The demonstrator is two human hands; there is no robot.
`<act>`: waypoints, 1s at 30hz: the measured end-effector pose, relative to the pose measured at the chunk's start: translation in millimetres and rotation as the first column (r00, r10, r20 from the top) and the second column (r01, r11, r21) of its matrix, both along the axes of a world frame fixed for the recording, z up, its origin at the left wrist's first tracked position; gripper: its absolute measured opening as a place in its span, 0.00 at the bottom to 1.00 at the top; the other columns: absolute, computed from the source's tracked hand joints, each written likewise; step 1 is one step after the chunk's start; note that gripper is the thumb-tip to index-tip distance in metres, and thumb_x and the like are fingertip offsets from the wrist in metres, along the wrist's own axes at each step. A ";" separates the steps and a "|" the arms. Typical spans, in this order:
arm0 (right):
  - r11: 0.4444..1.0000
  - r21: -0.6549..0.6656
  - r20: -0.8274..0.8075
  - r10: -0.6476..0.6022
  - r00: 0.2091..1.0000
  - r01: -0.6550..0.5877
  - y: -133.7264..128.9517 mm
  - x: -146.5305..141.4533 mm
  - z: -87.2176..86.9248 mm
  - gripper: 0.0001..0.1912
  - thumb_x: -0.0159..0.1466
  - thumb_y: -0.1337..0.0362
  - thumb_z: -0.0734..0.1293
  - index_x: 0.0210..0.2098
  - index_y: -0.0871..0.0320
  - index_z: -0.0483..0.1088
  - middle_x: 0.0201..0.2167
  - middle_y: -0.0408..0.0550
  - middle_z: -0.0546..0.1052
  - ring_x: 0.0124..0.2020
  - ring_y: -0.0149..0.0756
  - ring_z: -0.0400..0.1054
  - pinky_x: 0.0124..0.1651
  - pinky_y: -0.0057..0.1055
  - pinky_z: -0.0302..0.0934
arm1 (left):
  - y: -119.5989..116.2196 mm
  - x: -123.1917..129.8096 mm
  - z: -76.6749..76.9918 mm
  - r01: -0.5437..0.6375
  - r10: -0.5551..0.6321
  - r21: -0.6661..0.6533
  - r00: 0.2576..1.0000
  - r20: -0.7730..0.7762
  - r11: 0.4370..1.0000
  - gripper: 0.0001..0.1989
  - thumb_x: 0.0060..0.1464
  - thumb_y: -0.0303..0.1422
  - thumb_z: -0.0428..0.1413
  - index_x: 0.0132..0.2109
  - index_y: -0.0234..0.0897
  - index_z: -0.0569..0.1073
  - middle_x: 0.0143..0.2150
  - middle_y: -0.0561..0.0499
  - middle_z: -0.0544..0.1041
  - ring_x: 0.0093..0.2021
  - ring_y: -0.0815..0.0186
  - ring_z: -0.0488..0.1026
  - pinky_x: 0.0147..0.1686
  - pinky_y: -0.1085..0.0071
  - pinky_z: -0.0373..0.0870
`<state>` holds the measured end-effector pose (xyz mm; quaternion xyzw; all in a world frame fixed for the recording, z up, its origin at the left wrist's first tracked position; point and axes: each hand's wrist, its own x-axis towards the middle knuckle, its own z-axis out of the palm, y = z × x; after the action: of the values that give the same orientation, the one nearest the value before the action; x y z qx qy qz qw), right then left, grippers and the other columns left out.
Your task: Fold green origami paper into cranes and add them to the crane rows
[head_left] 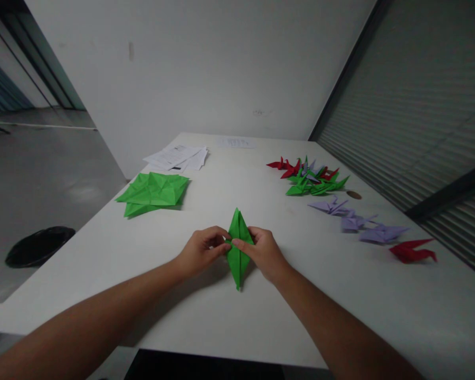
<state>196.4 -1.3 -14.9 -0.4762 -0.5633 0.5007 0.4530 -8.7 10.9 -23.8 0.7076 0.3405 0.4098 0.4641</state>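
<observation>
Fingers (243, 246) of the right hand (267, 254) grip the green diamond-shaped origami fold (237, 263), the thumb laid across its front near the centre crease and the others tucked behind its right corner. At the opposite corner, the left hand (206, 246) has thumb and index fingertips right at the paper's edge — whether they pinch it or merely touch it, I cannot tell. If the two hands pulled unevenly, the layers could slip out of line along that crease; too hard a tug at a side corner might tear it, and a heavy thumb could press a stray wrinkle into the front. The fold sits between the two hands' fingertips at its widest part — one long point away from the person, the other toward them — over the white table (103, 248). Lavender paper cranes (382, 234) lie well apart, to the right.
</observation>
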 end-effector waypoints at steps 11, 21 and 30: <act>0.998 -0.067 -0.117 -0.018 0.993 0.010 1.7 -3.7 -6.0 0.17 0.56 0.51 0.76 0.28 0.59 0.73 0.23 0.41 0.73 0.23 0.30 0.62 0.26 0.28 0.54 | -3.8 9.7 -0.4 0.118 -0.053 -0.245 0.965 0.257 0.962 0.24 0.53 0.34 0.68 0.53 0.40 0.68 0.33 0.56 0.73 0.31 0.69 0.72 0.32 0.73 0.68; 0.998 -0.069 -0.188 -0.016 0.982 0.003 2.1 -4.6 -4.0 0.14 0.55 0.55 0.77 0.29 0.58 0.74 0.23 0.40 0.73 0.24 0.30 0.63 0.27 0.28 0.52 | -6.9 11.8 -3.8 0.174 -0.139 -0.249 0.978 0.152 0.953 0.22 0.52 0.28 0.66 0.53 0.39 0.69 0.33 0.56 0.72 0.31 0.69 0.71 0.30 0.73 0.65; 0.991 -0.133 -0.192 -0.032 0.981 0.007 -0.6 -5.2 -0.9 0.17 0.53 0.54 0.78 0.25 0.58 0.69 0.21 0.39 0.72 0.21 0.27 0.60 0.25 0.27 0.51 | -11.2 14.4 -0.2 0.176 -0.097 -0.351 0.968 0.229 0.920 0.37 0.53 0.31 0.67 0.64 0.44 0.57 0.36 0.55 0.73 0.34 0.68 0.73 0.33 0.71 0.68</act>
<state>191.2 -1.9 -15.8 -0.4596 -0.4776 0.5762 0.4782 5.6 -0.3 -24.0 0.5836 0.3106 0.3765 0.6489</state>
